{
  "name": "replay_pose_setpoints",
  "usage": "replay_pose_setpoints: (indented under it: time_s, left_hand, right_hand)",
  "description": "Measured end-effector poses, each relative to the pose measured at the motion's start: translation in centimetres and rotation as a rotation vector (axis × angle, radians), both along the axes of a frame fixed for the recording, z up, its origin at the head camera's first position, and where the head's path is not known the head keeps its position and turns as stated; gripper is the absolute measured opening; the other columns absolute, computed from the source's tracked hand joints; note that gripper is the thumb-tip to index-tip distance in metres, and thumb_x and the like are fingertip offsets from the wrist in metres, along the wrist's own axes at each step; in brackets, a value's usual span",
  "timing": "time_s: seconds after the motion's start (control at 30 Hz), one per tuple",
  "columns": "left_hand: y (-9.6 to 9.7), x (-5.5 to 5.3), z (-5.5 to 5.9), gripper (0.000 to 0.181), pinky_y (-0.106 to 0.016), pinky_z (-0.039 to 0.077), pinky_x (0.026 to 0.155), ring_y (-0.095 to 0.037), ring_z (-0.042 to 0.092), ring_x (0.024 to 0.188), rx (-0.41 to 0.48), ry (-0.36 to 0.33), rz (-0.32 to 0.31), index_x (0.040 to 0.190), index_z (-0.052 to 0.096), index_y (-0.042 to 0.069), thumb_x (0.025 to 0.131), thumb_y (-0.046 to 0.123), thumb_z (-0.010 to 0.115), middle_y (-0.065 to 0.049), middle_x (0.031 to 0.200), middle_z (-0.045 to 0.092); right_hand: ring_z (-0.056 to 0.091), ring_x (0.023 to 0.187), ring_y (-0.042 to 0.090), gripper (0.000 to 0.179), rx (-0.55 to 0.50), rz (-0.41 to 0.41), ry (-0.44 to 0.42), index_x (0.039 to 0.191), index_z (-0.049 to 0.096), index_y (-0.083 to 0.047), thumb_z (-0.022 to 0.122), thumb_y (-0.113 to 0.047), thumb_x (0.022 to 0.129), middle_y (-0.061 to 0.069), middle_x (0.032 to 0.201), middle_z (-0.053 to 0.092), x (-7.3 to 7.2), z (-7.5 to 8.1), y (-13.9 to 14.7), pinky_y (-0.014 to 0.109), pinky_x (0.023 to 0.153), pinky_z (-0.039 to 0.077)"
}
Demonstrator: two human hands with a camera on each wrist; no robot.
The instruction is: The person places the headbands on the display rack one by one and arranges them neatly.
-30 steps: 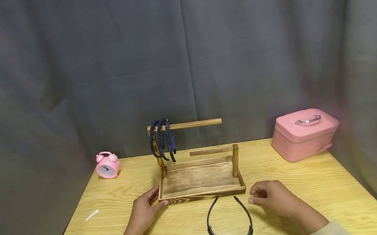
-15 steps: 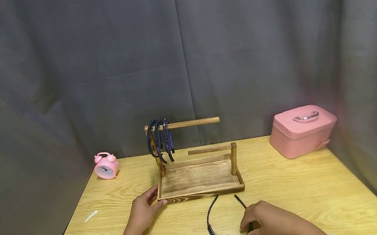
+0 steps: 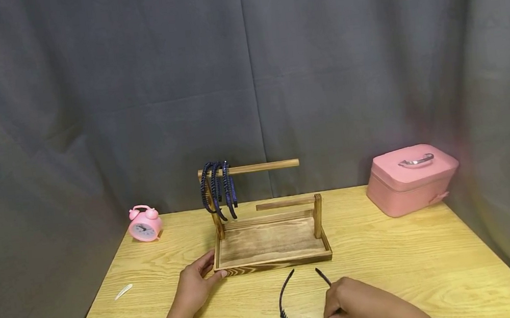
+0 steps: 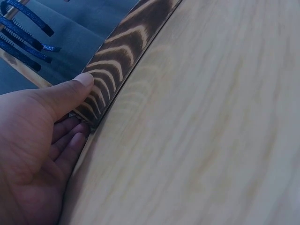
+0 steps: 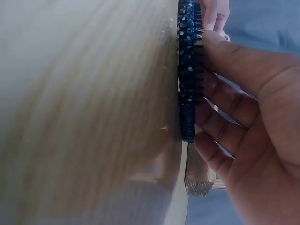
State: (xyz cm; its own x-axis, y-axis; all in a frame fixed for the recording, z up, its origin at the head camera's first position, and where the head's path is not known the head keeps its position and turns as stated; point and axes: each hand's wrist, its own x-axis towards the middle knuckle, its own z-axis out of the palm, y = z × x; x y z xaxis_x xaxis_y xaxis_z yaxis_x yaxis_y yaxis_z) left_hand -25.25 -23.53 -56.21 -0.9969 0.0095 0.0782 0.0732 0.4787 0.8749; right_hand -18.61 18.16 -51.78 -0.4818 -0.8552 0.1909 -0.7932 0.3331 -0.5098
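A wooden stand (image 3: 274,266) with a shallow tray base and two horizontal bars stands mid-table. My left hand (image 3: 194,290) grips its front left corner; in the left wrist view the thumb presses the striped front face, fingers at the side. Several dark blue headbands (image 3: 228,192) hang at the left end of the upper bar. In front of the stand, a dark toothed headband (image 3: 282,307) lies with its ends toward it. My right hand (image 3: 359,305) pinches this headband's right side. In the right wrist view, thumb and fingers are at the teeth of its beaded band (image 5: 186,56).
A pink alarm clock (image 3: 145,227) stands at the back left, and a pink case (image 3: 411,181) with a metal handle at the back right. A small white slender piece (image 3: 123,291) lies on the left. Grey curtain (image 3: 175,95) hangs behind the table.
My right hand has come down and left from beside the stand's right corner onto the headband and has closed on its right side. The left hand stays at the stand's corner.
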Motion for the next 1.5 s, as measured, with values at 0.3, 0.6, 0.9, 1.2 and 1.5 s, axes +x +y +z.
replay_pose_setpoints:
  time_s: [0.3, 0.6, 0.9, 1.2, 1.5]
  left_hand:
    - [0.0, 0.1, 0.1, 0.071, -0.037, 0.06, 0.111, -0.041, 0.063, 0.141, -0.016, -0.008, -0.009, 0.158, 0.057, 0.005, 0.096, 0.018, 0.086, -0.021, 0.158, 0.06]
    - [0.1, 0.2, 0.0, 0.072, -0.037, 0.06, 0.111, -0.041, 0.064, 0.141, -0.013, -0.008, -0.004, 0.159, 0.057, 0.006, 0.095, 0.02, 0.087, -0.021, 0.157, 0.061]
    - [0.2, 0.1, -0.1, 0.071, -0.036, 0.06, 0.11, -0.041, 0.064, 0.141, -0.01, -0.005, -0.006, 0.158, 0.058, 0.006, 0.095, 0.019, 0.087, -0.02, 0.157, 0.061]
    - [0.2, 0.1, 0.4, 0.07, -0.041, 0.059, 0.113, -0.04, 0.064, 0.141, -0.018, -0.015, -0.006, 0.159, 0.057, 0.006, 0.097, 0.02, 0.086, -0.02, 0.155, 0.063]
    - [0.0, 0.2, 0.3, 0.07, -0.044, 0.059, 0.113, -0.04, 0.064, 0.14, -0.038, -0.02, -0.001, 0.159, 0.057, 0.007, 0.097, 0.022, 0.086, -0.02, 0.156, 0.062]
  right_hand:
    - [0.063, 0.09, -0.014, 0.015, -0.012, 0.041, 0.07, 0.1, 0.086, -0.03, 0.079, -0.016, 0.102, -0.022, 0.093, 0.076, 0.2, -0.1, 0.0, 0.002, 0.082, 0.049]
    - [0.062, 0.093, -0.012, 0.017, 0.016, 0.028, 0.129, 0.095, 0.085, -0.028, 0.08, -0.013, 0.101, -0.022, 0.094, 0.074, 0.5, -0.3, -0.3, 0.004, 0.082, 0.05]
    - [0.062, 0.09, -0.007, 0.014, -0.243, -0.037, -0.3, 0.106, 0.081, -0.021, 0.068, -0.019, 0.109, -0.006, 0.097, 0.077, 1.0, 0.7, 0.3, 0.02, 0.077, 0.061]
    - [0.062, 0.095, 0.006, 0.036, -0.886, 0.107, -0.871, 0.109, 0.07, -0.003, 0.035, 0.001, 0.117, -0.009, 0.103, 0.071, -0.2, 3.2, 1.1, 0.022, 0.087, 0.055]
    - [0.058, 0.088, 0.014, 0.046, -1.285, 0.155, -0.906, 0.106, 0.072, -0.004, 0.03, -0.011, 0.12, 0.0, 0.097, 0.069, -3.0, 9.3, 1.6, 0.024, 0.086, 0.055]
